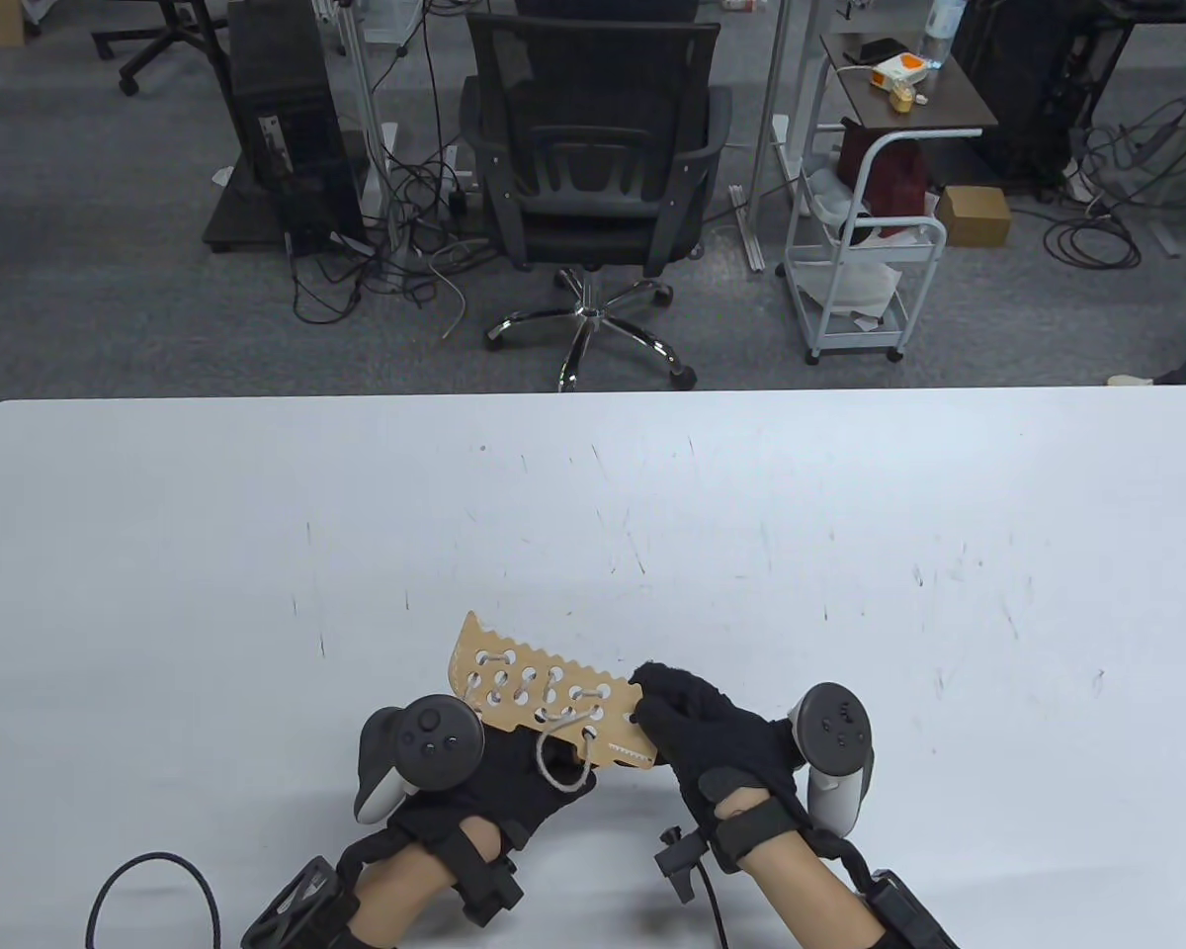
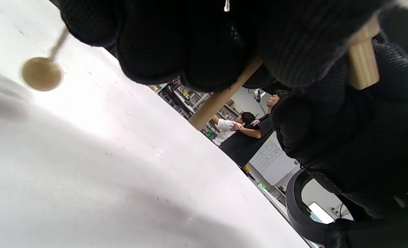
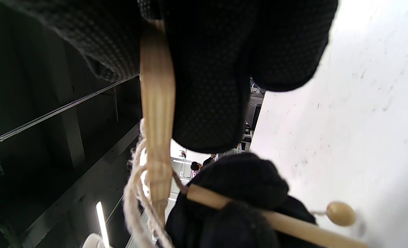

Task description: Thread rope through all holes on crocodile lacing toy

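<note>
Right, white bench [image 1: 257,554] under it all. Croc board [image 1: 539,692] held just above its near edge btwn both hands: my left hand [image 1: 514,781] curls round the near-left part, right hand [image 1: 712,741] pinches the right end. Rope [image 1: 563,766] laced thru holes, loop over left hand.

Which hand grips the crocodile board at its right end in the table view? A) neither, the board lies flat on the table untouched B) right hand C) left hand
B: the right hand pinches the right end of the crocodile board, while the left hand is at its lower left part.
</note>
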`<state>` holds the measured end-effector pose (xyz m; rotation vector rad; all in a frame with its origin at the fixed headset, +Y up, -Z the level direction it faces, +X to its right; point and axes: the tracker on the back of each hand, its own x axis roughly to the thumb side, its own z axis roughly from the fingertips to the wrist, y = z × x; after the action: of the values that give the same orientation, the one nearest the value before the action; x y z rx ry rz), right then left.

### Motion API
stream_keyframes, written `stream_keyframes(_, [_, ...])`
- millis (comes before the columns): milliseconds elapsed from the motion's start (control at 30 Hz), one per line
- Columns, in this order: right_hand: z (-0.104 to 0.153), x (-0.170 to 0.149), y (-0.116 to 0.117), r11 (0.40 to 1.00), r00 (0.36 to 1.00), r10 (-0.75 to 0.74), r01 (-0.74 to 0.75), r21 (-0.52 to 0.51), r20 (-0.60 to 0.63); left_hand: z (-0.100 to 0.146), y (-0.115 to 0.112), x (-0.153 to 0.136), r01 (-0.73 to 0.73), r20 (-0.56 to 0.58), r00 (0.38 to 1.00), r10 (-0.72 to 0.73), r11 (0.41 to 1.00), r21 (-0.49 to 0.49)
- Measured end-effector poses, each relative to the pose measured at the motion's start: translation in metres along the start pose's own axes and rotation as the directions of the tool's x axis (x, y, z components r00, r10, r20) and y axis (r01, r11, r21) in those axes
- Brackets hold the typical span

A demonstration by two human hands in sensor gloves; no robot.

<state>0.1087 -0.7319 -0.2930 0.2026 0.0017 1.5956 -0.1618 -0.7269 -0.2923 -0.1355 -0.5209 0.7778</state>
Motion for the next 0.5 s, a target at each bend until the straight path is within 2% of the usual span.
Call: stream_keyframes(500, [-0.007,-0.004,-0.017,0.997,0.999,0.030,-0.031,-0.067,-0.021,0.007,0.020,0.002,-0.041,0.035,0.999,0.037,0.992,0.119])
